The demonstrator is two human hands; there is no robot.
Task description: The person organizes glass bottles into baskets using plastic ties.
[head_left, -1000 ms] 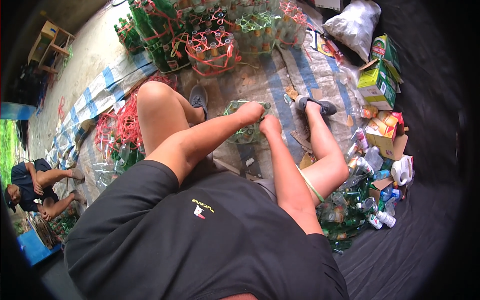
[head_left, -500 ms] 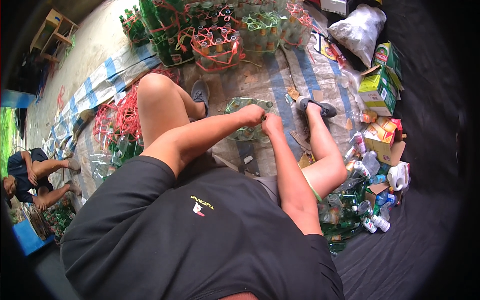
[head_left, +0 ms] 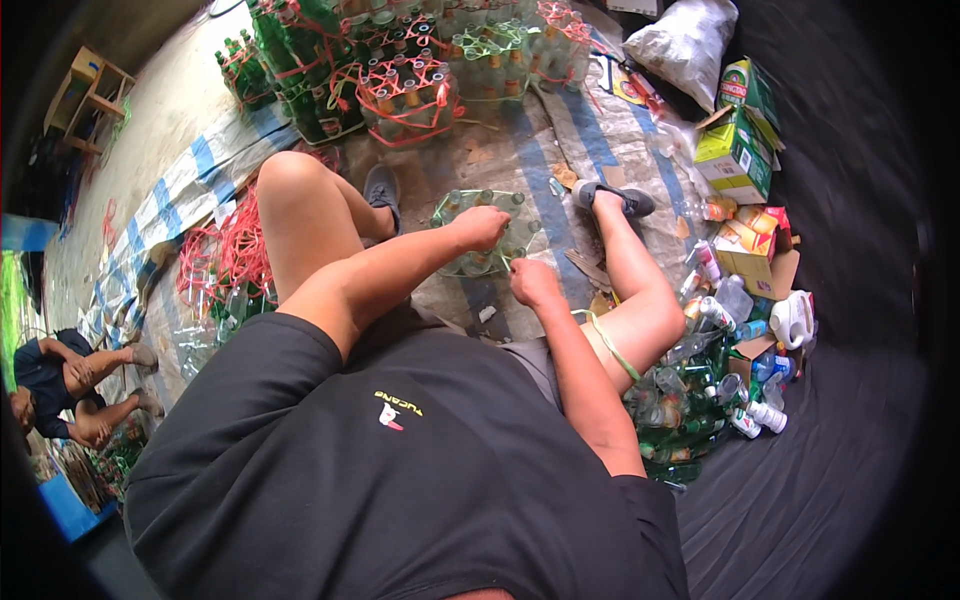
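A round bundle of clear glass bottles [head_left: 470,258], bound with pale green strapping [head_left: 505,250], stands on the striped sheet between my legs. My left hand [head_left: 481,228] is closed over the top of the bundle; what its fingers hold is hidden. Lower and to the right, my right hand [head_left: 530,281] is pinched on the green strap at the bundle's near right edge. A loop of green strap [head_left: 612,342] lies over my right thigh.
Tied bottle bundles [head_left: 405,100] stand ahead. Red strapping [head_left: 225,245] is heaped left. Cardboard boxes [head_left: 735,160], a white sack [head_left: 680,50] and loose bottles [head_left: 705,400] line the right. A person [head_left: 65,385] sits far left beside a blue object [head_left: 75,500]; a wooden stool [head_left: 95,95] stands upper left.
My hands, together a moment ago, are now apart: my right hand has moved down and toward me, my left slightly left. The view has shifted a little.
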